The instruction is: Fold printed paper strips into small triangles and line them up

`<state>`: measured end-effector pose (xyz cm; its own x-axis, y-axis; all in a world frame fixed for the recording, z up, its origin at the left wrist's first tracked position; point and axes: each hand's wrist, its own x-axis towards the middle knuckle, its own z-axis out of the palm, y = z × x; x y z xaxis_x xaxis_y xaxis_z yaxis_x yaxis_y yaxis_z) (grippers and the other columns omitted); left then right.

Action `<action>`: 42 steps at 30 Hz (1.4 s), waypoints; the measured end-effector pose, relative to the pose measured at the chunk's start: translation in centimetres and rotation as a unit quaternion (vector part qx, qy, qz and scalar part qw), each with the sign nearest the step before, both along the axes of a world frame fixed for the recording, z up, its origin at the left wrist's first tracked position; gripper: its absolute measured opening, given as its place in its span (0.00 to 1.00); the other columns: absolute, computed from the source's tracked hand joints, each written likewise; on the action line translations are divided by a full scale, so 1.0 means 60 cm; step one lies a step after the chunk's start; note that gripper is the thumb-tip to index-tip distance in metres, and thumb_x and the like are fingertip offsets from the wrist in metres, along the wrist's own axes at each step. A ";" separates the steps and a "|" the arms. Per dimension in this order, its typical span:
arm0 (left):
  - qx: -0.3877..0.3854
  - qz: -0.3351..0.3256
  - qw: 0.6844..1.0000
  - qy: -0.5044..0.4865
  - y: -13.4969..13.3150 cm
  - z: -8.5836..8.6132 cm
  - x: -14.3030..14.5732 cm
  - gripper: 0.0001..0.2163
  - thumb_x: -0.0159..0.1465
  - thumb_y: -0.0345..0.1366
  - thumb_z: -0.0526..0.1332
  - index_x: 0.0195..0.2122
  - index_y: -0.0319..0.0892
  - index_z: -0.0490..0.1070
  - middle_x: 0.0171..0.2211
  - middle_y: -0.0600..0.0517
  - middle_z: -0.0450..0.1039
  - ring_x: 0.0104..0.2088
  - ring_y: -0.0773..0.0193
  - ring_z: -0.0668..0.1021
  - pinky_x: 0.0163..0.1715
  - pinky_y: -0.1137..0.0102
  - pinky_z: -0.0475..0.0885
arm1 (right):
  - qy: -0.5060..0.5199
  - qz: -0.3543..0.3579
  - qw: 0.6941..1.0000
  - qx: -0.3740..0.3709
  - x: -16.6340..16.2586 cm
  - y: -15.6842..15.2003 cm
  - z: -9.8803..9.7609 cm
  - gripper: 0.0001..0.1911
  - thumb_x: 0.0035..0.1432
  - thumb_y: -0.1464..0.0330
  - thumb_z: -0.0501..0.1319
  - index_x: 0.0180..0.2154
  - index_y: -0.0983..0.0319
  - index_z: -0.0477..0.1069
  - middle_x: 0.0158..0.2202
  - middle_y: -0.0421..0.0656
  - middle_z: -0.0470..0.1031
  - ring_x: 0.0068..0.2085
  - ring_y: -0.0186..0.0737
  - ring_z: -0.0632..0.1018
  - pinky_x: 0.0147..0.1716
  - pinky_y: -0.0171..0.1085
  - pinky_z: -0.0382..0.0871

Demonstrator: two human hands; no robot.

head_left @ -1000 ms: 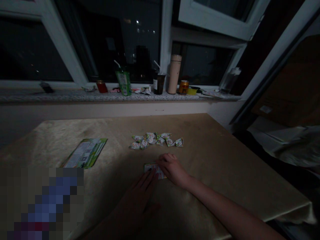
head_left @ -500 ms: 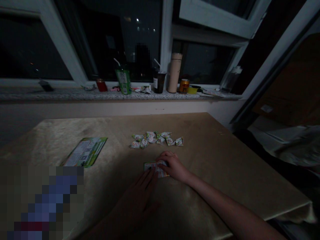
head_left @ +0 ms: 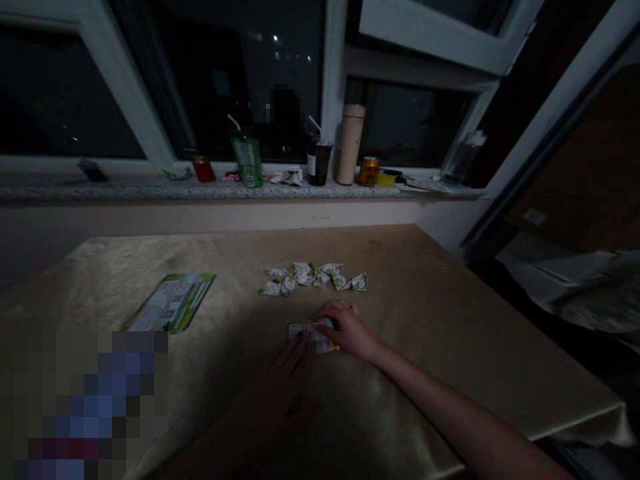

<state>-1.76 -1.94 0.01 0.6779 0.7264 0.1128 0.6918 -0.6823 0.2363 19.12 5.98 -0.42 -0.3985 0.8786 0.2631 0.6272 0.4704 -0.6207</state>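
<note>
A small printed paper slip point(head_left: 306, 333) lies flat on the tan tablecloth point(head_left: 425, 313). My left hand point(head_left: 280, 383) rests flat in shadow, its stretched fingertips pressing the slip's near edge. From the right, my right hand point(head_left: 344, 327) lies over the slip's right end with its fingers curled on the paper. Just beyond, several small folded paper packets point(head_left: 313, 278) lie in a loose row.
A green printed leaflet point(head_left: 173, 311) lies at the table's left. The stone windowsill point(head_left: 125, 192) holds a green drink carton point(head_left: 247, 161), a dark cup with straw point(head_left: 319, 165), a tall beige flask point(head_left: 349, 143) and small cans. The table's right edge point(head_left: 575, 373) drops to clutter.
My right hand slid slightly left and further onto the slip, its fingers curling over the paper. My left hand has stayed pressed on the near edge.
</note>
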 end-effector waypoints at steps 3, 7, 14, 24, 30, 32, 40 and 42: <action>-0.003 -0.001 1.000 -0.001 0.000 0.002 -0.001 0.33 0.65 0.41 0.56 0.67 0.42 0.41 0.67 0.44 0.45 0.64 0.50 0.55 0.59 0.55 0.58 | 0.006 0.000 1.000 -0.006 -0.001 0.001 0.001 0.09 0.55 0.74 0.65 0.38 0.57 0.76 0.40 0.40 0.75 0.46 0.41 0.72 0.46 0.42 0.50; -0.004 -0.008 1.000 0.004 0.001 0.001 -0.002 0.34 0.66 0.42 0.55 0.68 0.41 0.39 0.67 0.44 0.44 0.64 0.50 0.54 0.59 0.54 0.57 | 0.007 -0.003 1.000 -0.006 -0.001 0.002 -0.002 0.10 0.54 0.75 0.65 0.38 0.57 0.76 0.40 0.40 0.76 0.46 0.41 0.72 0.46 0.42 0.50; 0.000 -0.013 1.000 -0.001 0.003 -0.002 -0.002 0.33 0.66 0.43 0.55 0.68 0.43 0.39 0.67 0.45 0.44 0.64 0.49 0.54 0.59 0.55 0.57 | 0.007 -0.002 1.000 0.000 0.000 0.002 -0.005 0.12 0.55 0.74 0.64 0.41 0.56 0.76 0.40 0.41 0.75 0.46 0.42 0.71 0.46 0.42 0.51; -0.002 -0.006 1.000 0.004 0.002 -0.004 -0.003 0.32 0.65 0.44 0.55 0.67 0.42 0.43 0.67 0.45 0.45 0.64 0.50 0.54 0.60 0.55 0.56 | -0.003 -0.008 1.000 0.002 0.000 -0.001 0.000 0.10 0.55 0.74 0.64 0.40 0.58 0.75 0.41 0.42 0.76 0.46 0.41 0.72 0.46 0.41 0.52; -0.012 -0.007 1.000 0.005 0.002 -0.002 -0.002 0.33 0.66 0.43 0.55 0.67 0.42 0.42 0.67 0.46 0.42 0.65 0.51 0.52 0.61 0.56 0.54 | 0.005 -0.015 1.000 0.003 0.000 -0.001 -0.002 0.09 0.54 0.74 0.65 0.39 0.58 0.74 0.40 0.40 0.76 0.46 0.41 0.72 0.47 0.41 0.51; -0.014 -0.007 1.000 0.001 0.002 -0.002 -0.002 0.33 0.65 0.42 0.56 0.67 0.42 0.42 0.67 0.46 0.42 0.65 0.50 0.52 0.61 0.55 0.55 | 0.001 -0.012 1.000 0.005 0.000 -0.001 -0.002 0.09 0.54 0.73 0.64 0.38 0.58 0.74 0.40 0.40 0.76 0.46 0.41 0.72 0.46 0.41 0.51; -0.019 -0.008 1.000 -0.006 0.002 -0.001 -0.004 0.34 0.64 0.41 0.56 0.68 0.44 0.40 0.67 0.47 0.42 0.65 0.50 0.52 0.60 0.54 0.56 | 0.005 -0.011 1.000 0.013 -0.001 -0.001 -0.005 0.07 0.54 0.73 0.65 0.36 0.58 0.75 0.39 0.40 0.75 0.45 0.40 0.72 0.46 0.41 0.52; -0.018 -0.008 1.000 -0.003 0.002 0.000 -0.005 0.34 0.64 0.41 0.57 0.67 0.44 0.41 0.67 0.47 0.42 0.65 0.50 0.52 0.60 0.54 0.56 | 0.003 -0.012 1.000 0.015 -0.001 -0.001 -0.005 0.06 0.54 0.73 0.65 0.36 0.58 0.75 0.38 0.40 0.75 0.45 0.40 0.72 0.45 0.41 0.52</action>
<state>-2.03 -1.81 0.02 0.6886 0.7194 0.0912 0.6794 -0.6840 0.2658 19.08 5.95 -0.73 -0.3754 0.8794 0.2928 0.6348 0.4741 -0.6101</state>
